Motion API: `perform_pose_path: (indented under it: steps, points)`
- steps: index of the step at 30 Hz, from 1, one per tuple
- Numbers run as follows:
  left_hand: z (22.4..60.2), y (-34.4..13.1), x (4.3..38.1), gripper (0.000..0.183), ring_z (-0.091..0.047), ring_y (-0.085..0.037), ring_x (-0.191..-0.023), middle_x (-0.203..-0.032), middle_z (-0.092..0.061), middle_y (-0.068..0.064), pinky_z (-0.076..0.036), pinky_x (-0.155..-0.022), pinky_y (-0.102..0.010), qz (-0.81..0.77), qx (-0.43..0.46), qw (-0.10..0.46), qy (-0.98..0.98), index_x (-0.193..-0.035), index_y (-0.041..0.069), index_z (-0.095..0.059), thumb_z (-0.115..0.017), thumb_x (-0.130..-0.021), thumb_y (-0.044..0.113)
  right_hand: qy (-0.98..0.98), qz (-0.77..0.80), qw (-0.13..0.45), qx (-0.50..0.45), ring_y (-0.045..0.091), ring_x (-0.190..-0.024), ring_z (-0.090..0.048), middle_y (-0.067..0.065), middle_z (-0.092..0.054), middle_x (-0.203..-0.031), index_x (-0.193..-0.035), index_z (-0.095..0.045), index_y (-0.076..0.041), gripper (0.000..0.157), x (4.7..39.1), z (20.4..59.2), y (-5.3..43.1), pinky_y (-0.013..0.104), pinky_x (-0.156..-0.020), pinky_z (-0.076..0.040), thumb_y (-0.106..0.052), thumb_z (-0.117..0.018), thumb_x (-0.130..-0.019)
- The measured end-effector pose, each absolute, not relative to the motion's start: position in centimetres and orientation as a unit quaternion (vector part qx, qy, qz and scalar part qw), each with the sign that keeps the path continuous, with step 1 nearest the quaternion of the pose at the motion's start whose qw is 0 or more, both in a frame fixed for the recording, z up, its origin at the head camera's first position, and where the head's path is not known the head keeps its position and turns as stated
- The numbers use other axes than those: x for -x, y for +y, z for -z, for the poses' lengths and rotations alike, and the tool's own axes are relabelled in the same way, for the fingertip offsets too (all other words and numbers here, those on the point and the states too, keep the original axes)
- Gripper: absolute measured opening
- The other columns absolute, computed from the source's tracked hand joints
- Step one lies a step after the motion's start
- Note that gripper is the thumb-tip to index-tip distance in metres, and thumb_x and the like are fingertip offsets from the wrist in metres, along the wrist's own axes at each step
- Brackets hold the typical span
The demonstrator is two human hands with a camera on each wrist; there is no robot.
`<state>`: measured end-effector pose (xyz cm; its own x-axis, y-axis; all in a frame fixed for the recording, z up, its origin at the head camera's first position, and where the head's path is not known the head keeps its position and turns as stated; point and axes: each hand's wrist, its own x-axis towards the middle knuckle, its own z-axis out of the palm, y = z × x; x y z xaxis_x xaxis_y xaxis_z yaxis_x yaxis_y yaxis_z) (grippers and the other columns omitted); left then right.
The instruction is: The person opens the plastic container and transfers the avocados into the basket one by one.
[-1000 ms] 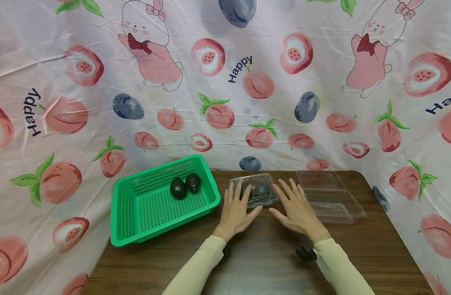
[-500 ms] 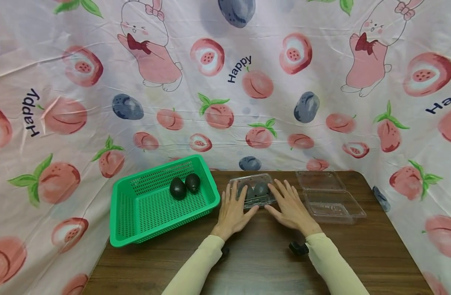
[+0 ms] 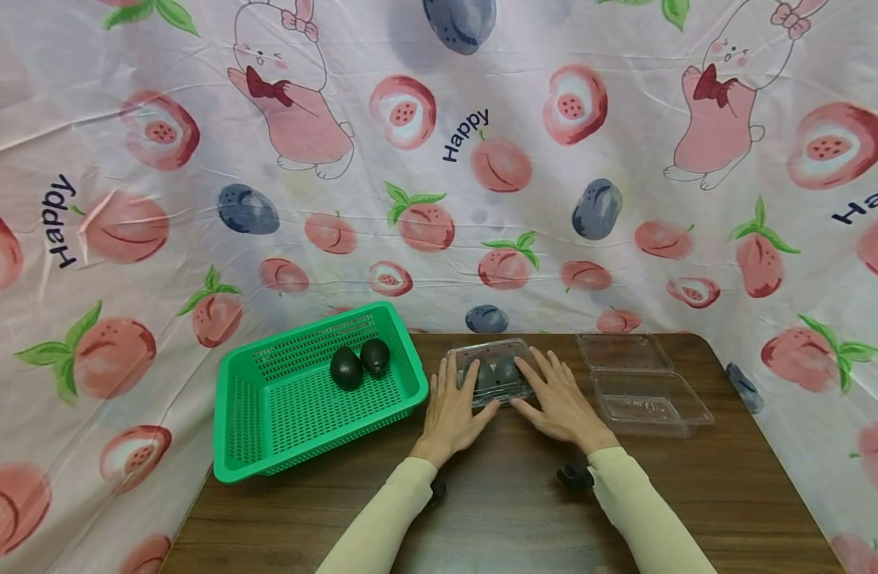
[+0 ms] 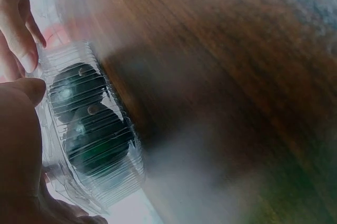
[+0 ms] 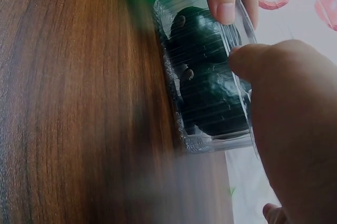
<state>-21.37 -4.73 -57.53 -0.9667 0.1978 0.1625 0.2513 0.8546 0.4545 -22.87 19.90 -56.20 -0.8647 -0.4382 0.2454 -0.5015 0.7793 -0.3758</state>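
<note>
- reference: clock centred on the clear container; 12 o'clock points away from the person.
- sleeves (image 3: 384,510): pale yellow, entering from 7 and 5 o'clock. a small black device (image 3: 575,478) shows at each wrist.
- table (image 3: 510,502): brown wood-grain top, beneath all items.
- left hand (image 3: 451,414): at 7 to 8 o'clock, palm down, fingers extended and spread, resting on the container's side and near rim.
- right hand (image 3: 564,408): at 4 o'clock, same posture, fingers straight on the opposite side. the two hands are apart; the thumbs point toward each other along the near rim. neither hand is clenched.
- clear container (image 3: 490,347): on the table between the hands, lid lying over the base. i cannot tell whether the rim is fully seated.
- dark avocados (image 5: 216,97): two, side by side inside the container.
- open container (image 3: 697,416): clear, at 3 o'clock, lid folded back toward 12.
- green basket (image 3: 291,399): perforated, at 9 o'clock, near the left hand.
- two more avocados (image 3: 347,368): in the basket, toward its 2 o'clock corner.
- cloth (image 3: 439,295): fruit-and-rabbit print, hanging behind the table from 9 through 3 o'clock.
</note>
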Motion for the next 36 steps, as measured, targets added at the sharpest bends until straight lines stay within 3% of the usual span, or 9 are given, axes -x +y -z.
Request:
perform_pose_path:
  steps: [20, 36]
  points:
    - [57.7, -4.7, 20.8, 0.081, -0.015, -0.049, -0.177, -0.190, -0.008, -0.024, -0.024, -0.140, -0.073, 0.225, 0.135, 0.058, -0.963, -0.179, 0.018, -0.035, -0.060, -0.113, 0.060, -0.946, -0.194, 0.089, -0.244, 0.060, -0.168, -0.032, 0.026, -0.036, -0.182, -0.173, -0.048, -0.012, 0.071, 22.0, 56.6, 19.9, 0.080, -0.133, -0.030, -0.040, -0.070, -0.112]
    - [57.8, -5.1, 19.0, 0.080, -0.013, -0.046, -0.178, -0.192, -0.005, -0.020, -0.028, -0.140, -0.070, 0.203, 0.171, 0.050, -0.963, -0.180, 0.021, -0.034, -0.060, -0.114, 0.059, -0.947, -0.166, 0.138, -0.238, 0.060, -0.162, -0.041, 0.029, -0.044, -0.176, -0.168, -0.054, -0.010, 0.070, 19.4, 57.2, 20.2, 0.078, -0.129, -0.039, -0.038, -0.076, -0.108]
